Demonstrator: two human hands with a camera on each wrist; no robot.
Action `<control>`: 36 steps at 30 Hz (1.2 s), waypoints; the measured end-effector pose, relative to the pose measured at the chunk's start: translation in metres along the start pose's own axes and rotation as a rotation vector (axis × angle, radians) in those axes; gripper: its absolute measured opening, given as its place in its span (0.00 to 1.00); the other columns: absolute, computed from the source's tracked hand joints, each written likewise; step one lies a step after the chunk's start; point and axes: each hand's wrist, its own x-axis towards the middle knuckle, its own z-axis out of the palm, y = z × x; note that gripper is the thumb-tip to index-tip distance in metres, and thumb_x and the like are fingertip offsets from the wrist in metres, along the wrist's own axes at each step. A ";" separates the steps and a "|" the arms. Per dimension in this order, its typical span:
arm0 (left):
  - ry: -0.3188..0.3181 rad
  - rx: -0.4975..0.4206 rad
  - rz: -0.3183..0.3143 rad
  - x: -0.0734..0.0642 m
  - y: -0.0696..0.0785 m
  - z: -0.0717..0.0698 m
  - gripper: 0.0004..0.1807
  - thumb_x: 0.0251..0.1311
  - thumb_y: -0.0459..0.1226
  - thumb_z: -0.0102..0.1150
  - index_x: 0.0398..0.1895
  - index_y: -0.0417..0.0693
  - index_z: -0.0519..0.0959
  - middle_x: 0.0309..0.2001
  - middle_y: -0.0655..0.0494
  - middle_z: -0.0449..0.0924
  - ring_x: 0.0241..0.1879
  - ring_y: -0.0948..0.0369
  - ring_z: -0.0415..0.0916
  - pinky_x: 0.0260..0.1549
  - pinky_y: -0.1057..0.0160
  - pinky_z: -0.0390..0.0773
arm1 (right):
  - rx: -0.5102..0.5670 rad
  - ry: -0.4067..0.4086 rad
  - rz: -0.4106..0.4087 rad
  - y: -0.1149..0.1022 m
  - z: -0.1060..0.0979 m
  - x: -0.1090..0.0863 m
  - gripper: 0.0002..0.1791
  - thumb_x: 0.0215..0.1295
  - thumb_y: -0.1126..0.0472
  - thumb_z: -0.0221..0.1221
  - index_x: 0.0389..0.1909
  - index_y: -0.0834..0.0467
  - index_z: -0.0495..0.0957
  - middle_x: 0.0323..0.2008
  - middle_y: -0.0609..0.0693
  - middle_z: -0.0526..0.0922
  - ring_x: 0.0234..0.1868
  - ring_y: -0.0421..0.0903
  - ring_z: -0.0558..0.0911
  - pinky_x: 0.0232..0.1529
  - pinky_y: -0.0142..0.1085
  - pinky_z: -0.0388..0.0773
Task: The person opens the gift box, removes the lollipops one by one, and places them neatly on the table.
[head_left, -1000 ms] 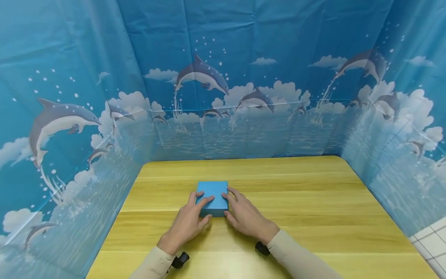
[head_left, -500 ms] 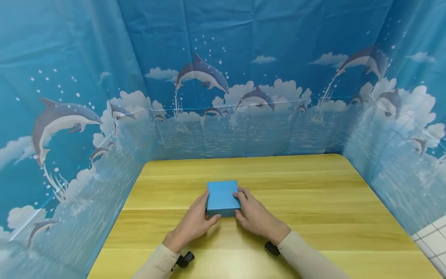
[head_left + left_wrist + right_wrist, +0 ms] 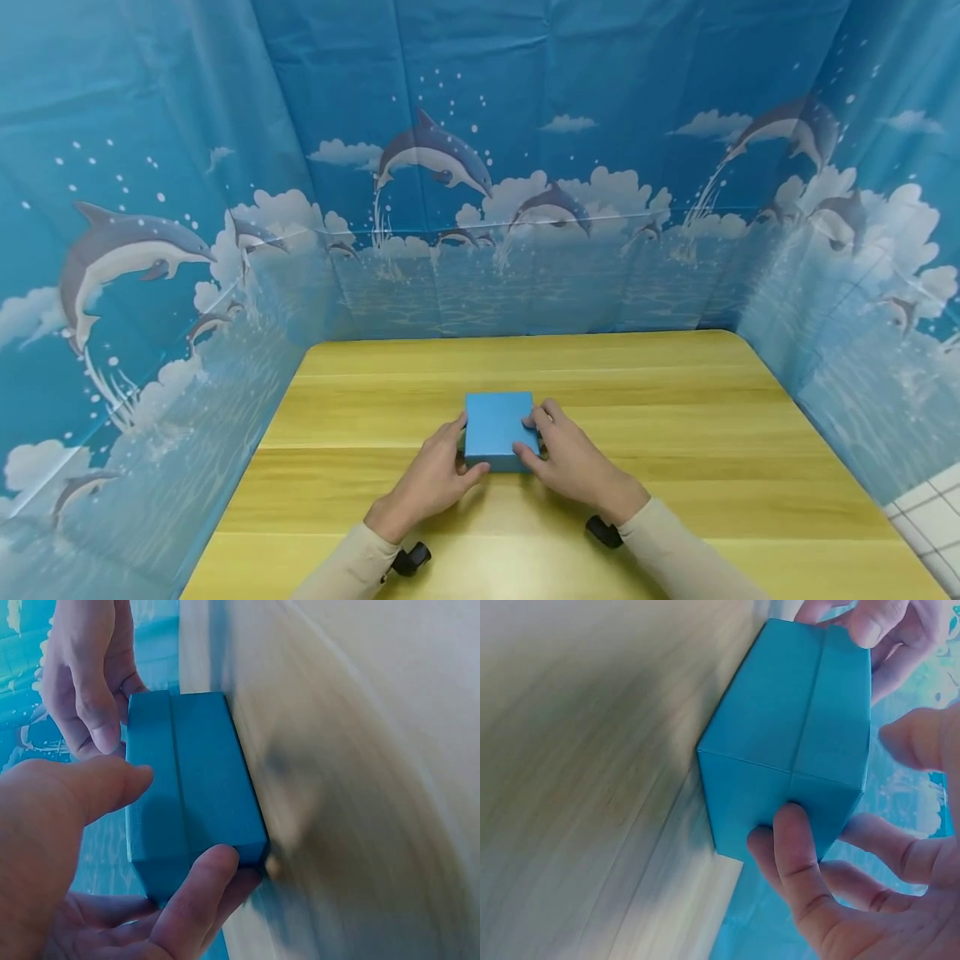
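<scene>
A blue lidded box sits on the table, its lid seam running along the sides in both wrist views. My left hand holds its left side, fingers against the side face and thumb by the front left corner. On the right side is my right hand; its fingertips press the side wall and others bend behind the lid's edge. The right thumb hovers just off the lid near the front right corner. Whatever is inside the box is hidden.
The yellow wood-grain table extends around the box. A blue curtain with printed dolphins encloses its back and sides. White floor tiles show at the lower right. Black wrist cameras sit under both sleeves.
The box has shifted right along the table with both hands. My left fingers have gone from the lid's top to the left side; the right thumb has risen from the front towards the lid.
</scene>
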 end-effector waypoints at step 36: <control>0.012 -0.036 0.000 -0.006 0.023 0.023 0.48 0.84 0.52 0.71 0.91 0.32 0.62 0.76 0.33 0.77 0.29 0.72 0.72 0.32 0.70 0.79 | 0.085 0.106 0.103 0.011 -0.013 -0.021 0.10 0.80 0.60 0.76 0.48 0.57 0.84 0.47 0.52 0.77 0.36 0.32 0.77 0.41 0.31 0.85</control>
